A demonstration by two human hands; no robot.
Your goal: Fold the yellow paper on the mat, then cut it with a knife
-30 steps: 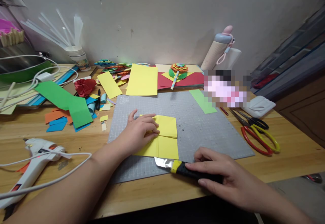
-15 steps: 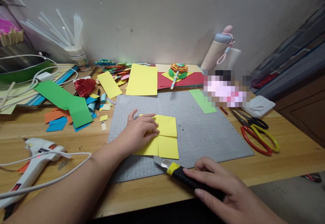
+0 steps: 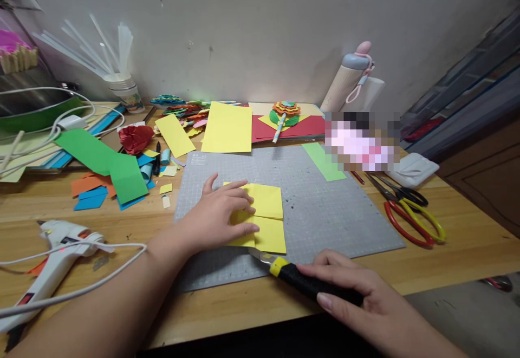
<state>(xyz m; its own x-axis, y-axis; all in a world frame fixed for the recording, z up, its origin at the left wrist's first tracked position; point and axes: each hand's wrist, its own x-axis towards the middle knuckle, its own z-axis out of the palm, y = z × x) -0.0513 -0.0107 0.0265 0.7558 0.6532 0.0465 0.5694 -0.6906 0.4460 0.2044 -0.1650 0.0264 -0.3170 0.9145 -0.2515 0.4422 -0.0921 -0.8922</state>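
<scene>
A folded yellow paper square lies on the grey cutting mat, creased or cut into quarters. Pressed on its left part is my left hand, fingers spread flat, hiding that side. My right hand grips a utility knife with a black handle and a yellow collar. The blade points left, with its tip at the paper's near edge by the middle line, just below my left thumb. Whether the tip is inside the fold I cannot tell.
A glue gun with a white cord lies left. Green paper and scraps are behind it. Red- and yellow-handled scissors lie right of the mat. A paper flower, yellow sheet and bottle stand along the wall.
My left thumb has spread out to the right over the paper's lower half. My right hand and the knife have shifted slightly right, the tip staying near the paper's near edge.
</scene>
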